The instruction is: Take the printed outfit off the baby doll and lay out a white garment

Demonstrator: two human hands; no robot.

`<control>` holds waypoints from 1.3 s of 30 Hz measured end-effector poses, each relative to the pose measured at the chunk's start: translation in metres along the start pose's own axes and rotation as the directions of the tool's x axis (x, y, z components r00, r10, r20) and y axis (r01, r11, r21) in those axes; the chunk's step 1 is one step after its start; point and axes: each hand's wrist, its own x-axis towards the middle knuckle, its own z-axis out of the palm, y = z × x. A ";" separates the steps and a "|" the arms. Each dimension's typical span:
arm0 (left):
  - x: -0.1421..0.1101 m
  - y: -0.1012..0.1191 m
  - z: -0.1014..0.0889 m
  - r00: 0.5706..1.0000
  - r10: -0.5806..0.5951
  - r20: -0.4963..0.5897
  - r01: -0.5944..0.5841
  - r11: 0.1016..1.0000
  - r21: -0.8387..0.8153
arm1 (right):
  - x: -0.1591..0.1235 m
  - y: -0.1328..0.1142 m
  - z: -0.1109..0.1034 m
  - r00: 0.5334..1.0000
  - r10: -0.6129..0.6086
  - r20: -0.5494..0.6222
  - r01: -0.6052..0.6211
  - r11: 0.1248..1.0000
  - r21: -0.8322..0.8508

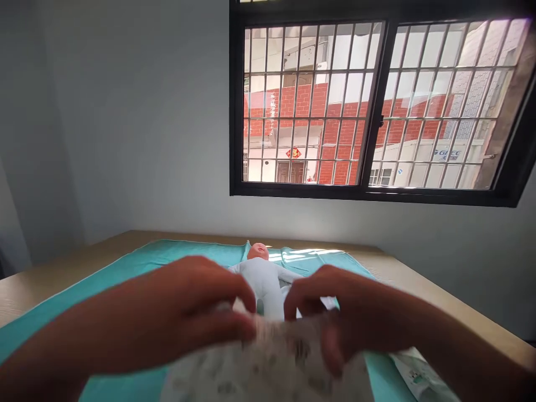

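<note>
While left hand (176,312) and right hand (347,318) both pinch the patterned cloth (272,363) with fingers closed, it's blurred, bottom-cropped, hiding the doll (263,279) legs.

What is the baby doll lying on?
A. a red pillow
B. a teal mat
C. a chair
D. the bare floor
B: the baby doll lies on its back on the teal mat spread over the wooden table, just beyond the left hand and right hand, which pinch a patterned white cloth.
</note>
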 end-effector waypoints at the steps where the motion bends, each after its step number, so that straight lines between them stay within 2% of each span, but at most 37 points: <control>1: 0.014 0.009 -0.016 0.992 0.096 0.082 -0.105 0.987 0.118 | 0.008 -0.007 -0.015 1.000 -0.012 0.004 0.012 0.999 0.050; 4: 0.046 0.029 -0.051 0.961 0.273 0.038 -0.272 0.915 0.299 | 0.027 -0.020 -0.046 0.992 -0.033 -0.125 0.052 0.987 0.150; 6: 0.057 0.038 -0.059 0.929 0.361 -0.082 -0.316 0.888 0.334 | 0.036 -0.023 -0.054 0.956 -0.088 -0.280 0.164 0.951 0.261; 7: 0.061 0.042 -0.059 0.896 0.407 -0.178 -0.335 0.882 0.332 | 0.041 -0.024 -0.056 0.926 -0.113 -0.359 0.240 0.912 0.333; 9: 0.071 0.050 -0.052 0.785 0.477 -0.396 -0.381 0.875 0.299 | 0.052 -0.028 -0.054 0.873 -0.136 -0.469 0.373 0.806 0.459; 11: 0.084 0.059 -0.043 0.655 0.512 -0.556 -0.443 0.856 0.266 | 0.065 -0.033 -0.048 0.838 -0.152 -0.524 0.449 0.737 0.505; 13: 0.101 0.064 -0.036 0.548 0.541 -0.638 -0.501 0.823 0.267 | 0.080 -0.040 -0.039 0.780 -0.190 -0.596 0.507 0.751 0.423; 15: 0.116 0.065 -0.029 0.490 0.508 -0.708 -0.516 0.824 0.234 | 0.095 -0.045 -0.029 0.689 -0.232 -0.686 0.531 0.807 0.261; 16: 0.121 0.063 -0.026 0.494 0.442 -0.749 -0.503 0.848 0.169 | 0.102 -0.046 -0.025 0.650 -0.235 -0.723 0.525 0.827 0.203; 17: 0.124 0.060 -0.020 0.526 0.340 -0.779 -0.477 0.877 0.060 | 0.108 -0.046 -0.022 0.620 -0.218 -0.753 0.517 0.836 0.184; 18: 0.124 0.056 -0.012 0.589 0.211 -0.780 -0.431 0.898 -0.083 | 0.114 -0.044 -0.019 0.600 -0.180 -0.780 0.515 0.832 0.204; 19: 0.121 0.050 -0.002 0.674 0.081 -0.734 -0.366 0.900 -0.238 | 0.120 -0.039 -0.017 0.582 -0.122 -0.804 0.519 0.817 0.252; 21: 0.108 0.035 0.029 0.850 -0.122 -0.513 -0.185 0.841 -0.508 | 0.130 -0.024 -0.014 0.531 0.038 -0.846 0.513 0.780 0.357; 22: 0.099 0.024 0.047 0.925 -0.141 -0.354 -0.104 0.800 -0.591 | 0.136 -0.012 -0.012 0.502 0.125 -0.856 0.491 0.774 0.401; 23: 0.089 0.012 0.068 0.965 -0.144 -0.218 -0.039 0.747 -0.664 | 0.141 0.003 -0.008 0.480 0.206 -0.853 0.453 0.774 0.442; 24: 0.079 -0.002 0.088 0.986 -0.141 -0.094 0.028 0.685 -0.728 | 0.147 0.020 -0.003 0.470 0.276 -0.838 0.397 0.782 0.480; 25: 0.070 -0.017 0.107 0.986 -0.167 -0.007 0.099 0.620 -0.778 | 0.151 0.040 0.003 0.481 0.328 -0.813 0.334 0.789 0.515; 27: 0.054 -0.050 0.137 0.964 -0.240 0.115 0.218 0.467 -0.857 | 0.155 0.083 0.023 0.550 0.382 -0.743 0.194 0.806 0.559; 28: 0.047 -0.066 0.145 0.948 -0.277 0.156 0.258 0.381 -0.888 | 0.154 0.105 0.035 0.587 0.412 -0.697 0.119 0.808 0.578; 29: 0.041 -0.081 0.148 0.930 -0.324 0.176 0.282 0.316 -0.906 | 0.151 0.126 0.048 0.654 0.448 -0.610 0.016 0.797 0.603; 30: 0.037 -0.094 0.145 0.915 -0.361 0.180 0.293 0.287 -0.912 | 0.147 0.145 0.063 0.707 0.468 -0.530 -0.049 0.781 0.623; 32: 0.031 -0.111 0.124 0.891 -0.431 0.145 0.303 0.325 -0.896 | 0.133 0.175 0.091 0.791 0.493 -0.361 -0.165 0.741 0.651; 34: 0.028 -0.119 0.089 0.850 -0.520 0.084 0.351 0.440 -0.827 | 0.119 0.195 0.113 0.837 0.494 -0.235 -0.243 0.721 0.649; 37: 0.026 -0.126 0.031 0.758 -0.652 0.015 0.478 0.540 -0.693 | 0.100 0.208 0.125 0.861 0.472 -0.188 -0.269 0.738 0.619; 39: 0.025 -0.138 0.003 0.741 -0.671 -0.032 0.506 0.589 -0.631 | 0.090 0.211 0.122 0.866 0.464 -0.188 -0.270 0.749 0.606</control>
